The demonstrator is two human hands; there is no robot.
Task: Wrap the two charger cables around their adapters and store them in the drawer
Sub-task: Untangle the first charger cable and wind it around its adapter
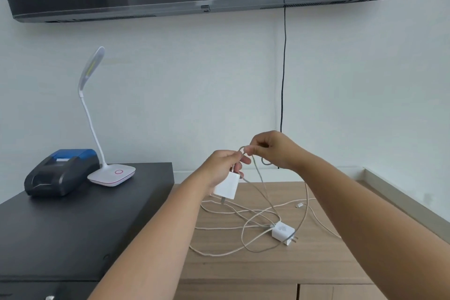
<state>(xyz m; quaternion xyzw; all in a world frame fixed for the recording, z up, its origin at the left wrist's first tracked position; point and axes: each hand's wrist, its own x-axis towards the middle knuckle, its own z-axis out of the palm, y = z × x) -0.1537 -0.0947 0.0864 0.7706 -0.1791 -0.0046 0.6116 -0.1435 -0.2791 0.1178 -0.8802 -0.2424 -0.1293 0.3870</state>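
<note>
Adapter [227, 186] top hidden by hands [225, 165]

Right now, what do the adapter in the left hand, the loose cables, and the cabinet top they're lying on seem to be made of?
The adapter in the left hand looks like smooth white plastic with a matte shell and crisp edges. The loose cables are off-white, possibly braided or rubbery; too fine to tell. The cabinet top looks like wood or wood-look laminate, matte, with faint light-brown grain.
</note>
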